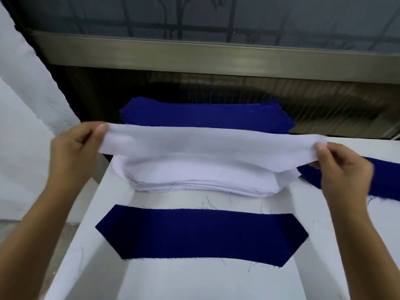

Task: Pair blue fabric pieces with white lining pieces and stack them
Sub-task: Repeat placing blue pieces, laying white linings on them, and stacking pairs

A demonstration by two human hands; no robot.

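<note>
While both hands, left [74,148] and right [344,167], pinch one white lining strip [207,144] aloft, the single blue angled-end fabric piece [201,233] awaits pairing; thick white [201,180] and blue stacks [205,114] remain.

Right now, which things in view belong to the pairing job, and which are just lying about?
In the job: white lining piece, pinched by left hand and right hand; white lining stack; flat blue piece; far blue stack; blue fabric at right.
Lying about: loose threads; window frame.

Lining stack [201,180] lies between the near piece [201,234] and far stack [205,115].
</note>
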